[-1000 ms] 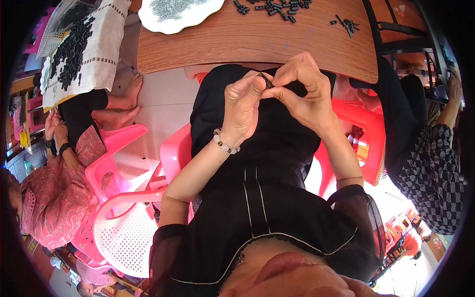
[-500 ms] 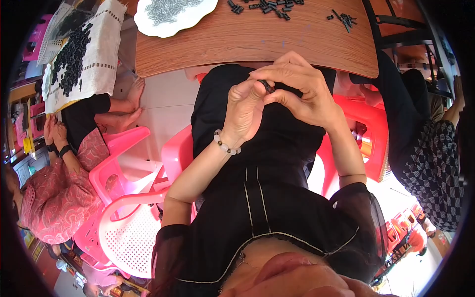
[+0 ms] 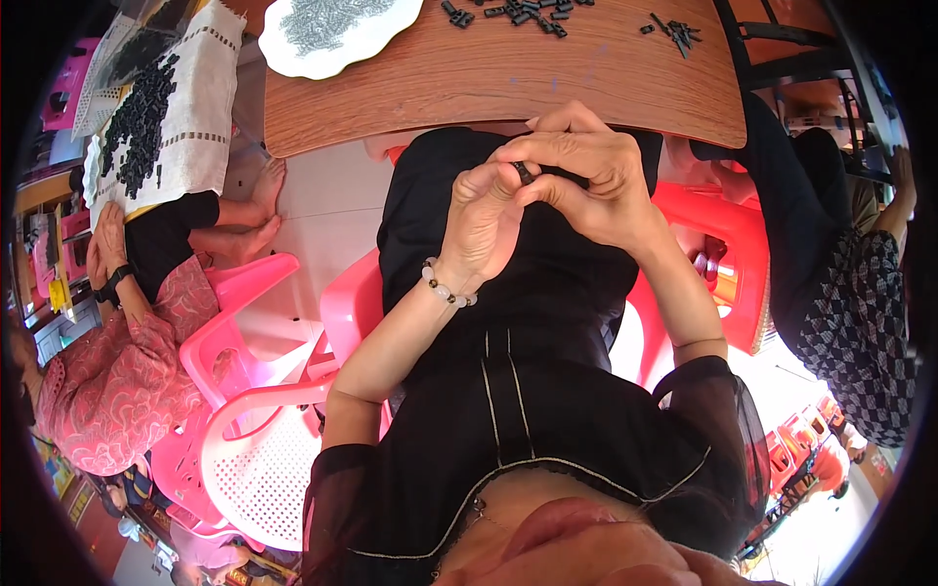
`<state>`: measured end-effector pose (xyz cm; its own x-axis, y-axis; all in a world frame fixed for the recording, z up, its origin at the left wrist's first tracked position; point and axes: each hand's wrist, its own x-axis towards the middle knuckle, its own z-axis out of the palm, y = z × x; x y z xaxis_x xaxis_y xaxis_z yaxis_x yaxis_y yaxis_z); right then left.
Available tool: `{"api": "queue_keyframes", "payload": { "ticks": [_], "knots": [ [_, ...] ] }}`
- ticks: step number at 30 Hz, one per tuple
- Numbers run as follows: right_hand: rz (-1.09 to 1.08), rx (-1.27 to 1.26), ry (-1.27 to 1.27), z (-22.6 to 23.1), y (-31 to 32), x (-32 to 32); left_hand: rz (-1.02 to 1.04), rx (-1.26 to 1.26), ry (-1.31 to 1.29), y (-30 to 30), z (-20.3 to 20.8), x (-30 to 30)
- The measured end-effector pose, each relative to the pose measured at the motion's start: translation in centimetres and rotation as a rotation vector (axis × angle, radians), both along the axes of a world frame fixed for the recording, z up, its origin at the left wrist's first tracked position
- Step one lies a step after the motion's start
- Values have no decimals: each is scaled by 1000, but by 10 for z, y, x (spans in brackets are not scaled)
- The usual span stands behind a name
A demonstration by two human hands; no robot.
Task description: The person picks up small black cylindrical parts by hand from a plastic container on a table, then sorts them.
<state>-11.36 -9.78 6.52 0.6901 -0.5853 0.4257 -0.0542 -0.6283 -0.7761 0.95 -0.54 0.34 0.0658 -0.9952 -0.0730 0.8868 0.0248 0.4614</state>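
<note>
Above my lap, just short of the table edge, my left hand [image 3: 483, 210] and my right hand [image 3: 593, 176] meet fingertip to fingertip. Both pinch one small black plastic part [image 3: 524, 173]; the fingers cover most of it, so its exact kind is hidden. A beaded bracelet [image 3: 448, 285] circles my left wrist. On the wooden table [image 3: 410, 103] ahead are a white scalloped plate [image 3: 293, 61] of small clear or silvery pieces, a cluster of black plastic parts [image 3: 532, 14], and a smaller pile of thin dark pieces [image 3: 676, 35] to the right.
At left, a person in a pink patterned top [image 3: 127, 381] sits by a cloth-covered table [image 3: 200, 127] with a heap of black parts [image 3: 142, 122]. Pink plastic chairs [image 3: 264, 469] stand beside me. Another person in a checkered garment [image 3: 855, 332] is at right.
My hands stay nearly in place, with the small black part still pinched and slightly shifted between the fingertips. At left, the other person's hand has moved up toward the cloth-covered table.
</note>
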Motion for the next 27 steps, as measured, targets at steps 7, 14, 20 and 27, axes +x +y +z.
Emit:
{"api": "queue_keyframes", "payload": {
  "ticks": [7, 14, 20, 27],
  "knots": [
    [-18, 30, 7, -3, 4, -3, -13, -36, -18, -1, 3, 0],
    [37, -3, 16, 1, -4, -4, 5, 10, -32, -3, 7, 2],
    [-34, 11, -33, 5, -10, -9, 55, 44, -20, -5, 7, 2],
    [-52, 13, -14, 1, -15, -11, 58, 68, -14, -5, 6, 1]
  ]
}}
